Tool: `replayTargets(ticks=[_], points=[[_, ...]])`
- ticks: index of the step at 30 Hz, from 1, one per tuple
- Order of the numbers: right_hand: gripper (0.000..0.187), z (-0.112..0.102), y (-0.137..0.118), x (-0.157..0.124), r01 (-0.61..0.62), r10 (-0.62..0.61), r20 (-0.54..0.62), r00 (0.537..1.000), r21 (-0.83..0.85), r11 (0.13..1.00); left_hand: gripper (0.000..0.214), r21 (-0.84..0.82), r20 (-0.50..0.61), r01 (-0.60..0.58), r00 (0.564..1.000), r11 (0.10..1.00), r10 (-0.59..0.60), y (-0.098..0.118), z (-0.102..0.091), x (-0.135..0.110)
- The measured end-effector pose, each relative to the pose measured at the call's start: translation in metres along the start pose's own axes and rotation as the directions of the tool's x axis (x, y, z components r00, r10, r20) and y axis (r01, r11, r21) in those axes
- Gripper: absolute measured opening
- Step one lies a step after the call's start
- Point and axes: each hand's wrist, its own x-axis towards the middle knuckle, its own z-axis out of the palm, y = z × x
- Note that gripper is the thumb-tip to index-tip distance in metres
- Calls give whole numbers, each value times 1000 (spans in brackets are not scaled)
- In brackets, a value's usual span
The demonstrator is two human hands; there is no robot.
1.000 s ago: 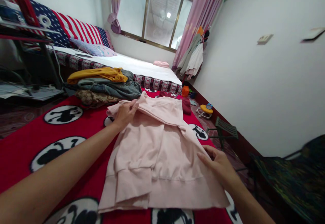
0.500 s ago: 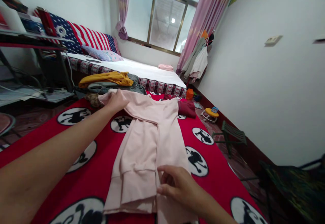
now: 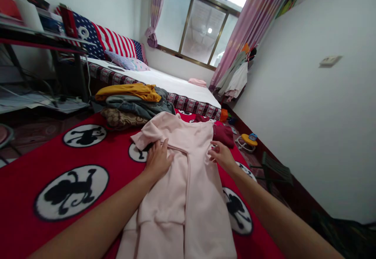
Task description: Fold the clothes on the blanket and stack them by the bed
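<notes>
Head view: pink sweatshirt [image 3: 188, 180] spread lengthwise on a red blanket [image 3: 35, 161] printed with black-and-white cartoon roundels, both sides folded in toward the middle, hem end nearest the camera. Left hand [image 3: 158, 159] pressed flat on the left part of the garment just below its folded sleeve, fingers loosely spread, gripping nothing. Right hand [image 3: 221, 155] at the garment's right edge near the shoulder, fingers curled on the cloth there; whether pinching or only touching, cannot tell. Beyond the sweatshirt, a pile of clothes [image 3: 132, 102] topped by a mustard piece over grey-green denim. Dark red garment [image 3: 223, 134] just beside the sweatshirt's far right corner. Farther back, a bed [image 3: 176, 84] with white sheet under the window [image 3: 202, 31], pink curtains [image 3: 249, 28] at the side.
</notes>
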Motion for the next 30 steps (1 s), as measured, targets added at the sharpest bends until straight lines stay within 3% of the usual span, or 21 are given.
replayTargets(ticks=[6,9,12,15,18,23,27,30], points=[[59,-4,6,102,-4,-55,-303,951,-191,982,65,-89,-60,49,997,995,-55,-4,0,4],[56,6,-2,128,-11,-103,-333,937,-324,946,68,-160,-77,84,992,984,-98,-4,0,6],[54,16,-8,143,-64,-91,-294,951,-478,876,74,-235,-95,106,987,966,-131,-5,2,7],[43,19,-11,155,-154,-2,-264,965,-570,807,78,-322,-136,104,979,941,-155,-7,4,8],[29,20,-15,166,-181,18,-275,961,-583,792,80,-397,-192,82,967,914,-170,-8,6,8],[48,49,-5,161,-121,-122,-377,918,-561,819,82,-483,-217,86,952,871,-214,-6,2,7],[55,83,13,138,-4,-166,-165,972,-723,691,80,-492,-205,64,961,868,-187,-7,-1,8],[52,93,16,124,40,-121,-41,992,-799,601,78,-497,-227,34,960,867,-167,-10,-1,9]])
